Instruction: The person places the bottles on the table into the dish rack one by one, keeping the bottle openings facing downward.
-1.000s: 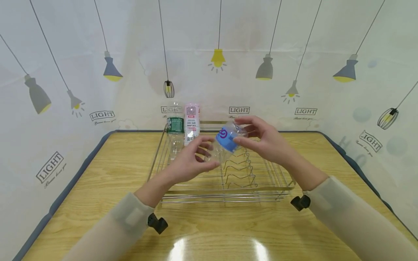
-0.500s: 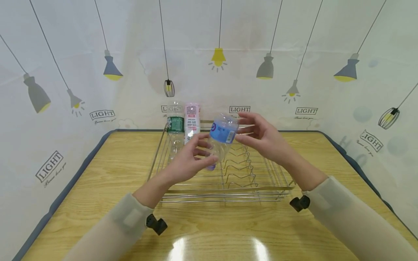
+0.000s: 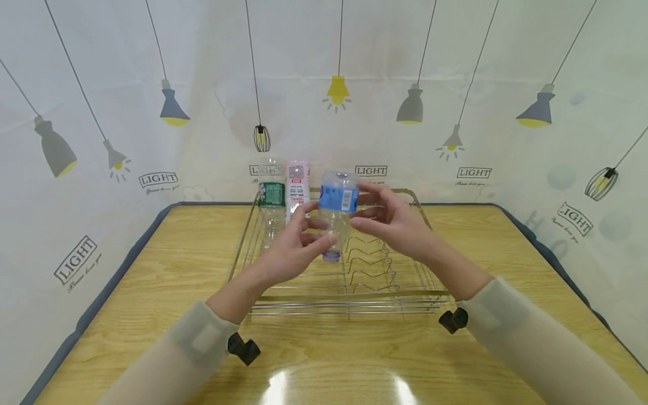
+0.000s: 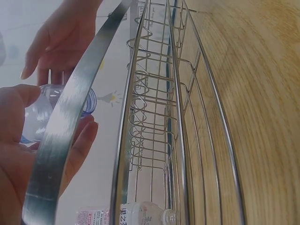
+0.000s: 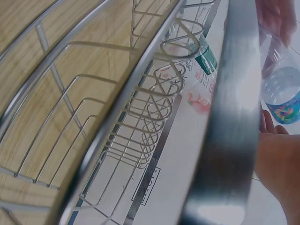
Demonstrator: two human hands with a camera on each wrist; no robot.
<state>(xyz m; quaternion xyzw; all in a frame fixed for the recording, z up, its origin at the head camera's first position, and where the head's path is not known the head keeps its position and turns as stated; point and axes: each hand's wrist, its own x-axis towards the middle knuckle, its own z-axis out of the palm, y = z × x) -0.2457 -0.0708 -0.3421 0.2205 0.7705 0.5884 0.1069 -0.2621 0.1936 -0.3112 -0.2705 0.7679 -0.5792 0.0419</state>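
A clear plastic bottle with a blue label hangs cap-down above a wire dish rack. Its purple-blue cap points toward the rack. My left hand holds it around the narrower neck part, thumb in front and fingers behind; the left wrist view shows the bottle between that thumb and fingers. My right hand is at the bottle's right side by the label, with fingers extended and loosely bent. Whether its fingertips touch the plastic cannot be told. In the right wrist view, the rack's metal rim partly hides the scene.
At the rack's back left stand a clear bottle with a green label and a pink-and-white bottle. Wavy wire dividers run through the rack's right half. The rack sits on a wooden table before a lamp-printed backdrop.
The blue-labelled bottle has swung from a slant to nearly vertical, cap down, and turned so its barcode shows. My right hand has shifted left alongside it. My left hand keeps holding the bottle.
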